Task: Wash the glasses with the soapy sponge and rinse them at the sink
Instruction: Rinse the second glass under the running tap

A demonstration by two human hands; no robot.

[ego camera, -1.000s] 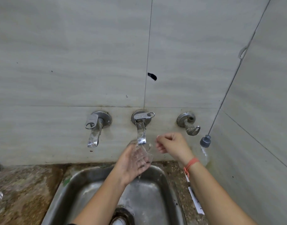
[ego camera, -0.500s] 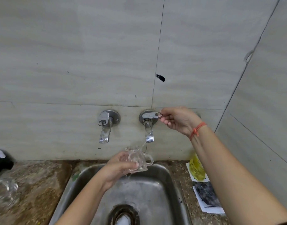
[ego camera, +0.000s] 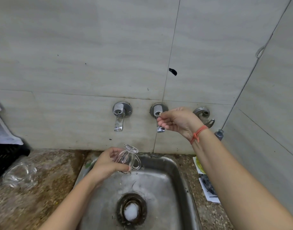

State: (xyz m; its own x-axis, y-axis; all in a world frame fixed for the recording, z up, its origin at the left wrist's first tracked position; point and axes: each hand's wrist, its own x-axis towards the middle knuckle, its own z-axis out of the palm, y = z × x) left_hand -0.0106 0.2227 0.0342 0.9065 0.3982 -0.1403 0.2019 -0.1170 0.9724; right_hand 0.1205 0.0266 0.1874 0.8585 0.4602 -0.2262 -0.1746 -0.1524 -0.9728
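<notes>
My left hand point(ego camera: 107, 163) holds a clear ribbed glass cup point(ego camera: 128, 157) with a handle, turned upside down over the back of the steel sink point(ego camera: 174, 170); drops fall from its mouth. My right hand point(ego camera: 177, 122), with an orange thread at the wrist, pinches the lever of the middle tap point(ego camera: 159, 112). No stream shows under its spout. Other clear glasses point(ego camera: 19, 175) lie on the stone counter at the left. No sponge is in view.
A second tap point(ego camera: 120, 115) is on the wall to the left, a third fitting point(ego camera: 203, 114) to the right. White foam sits in the drain point(ego camera: 130, 211). A black crate point(ego camera: 4, 156) stands far left. Papers and a yellow packet point(ego camera: 202, 170) lie right of the sink.
My right hand went up from beside the glass to the middle tap's lever and turned it; the water stream has stopped. My left hand lowered the glass and tipped it mouth down.
</notes>
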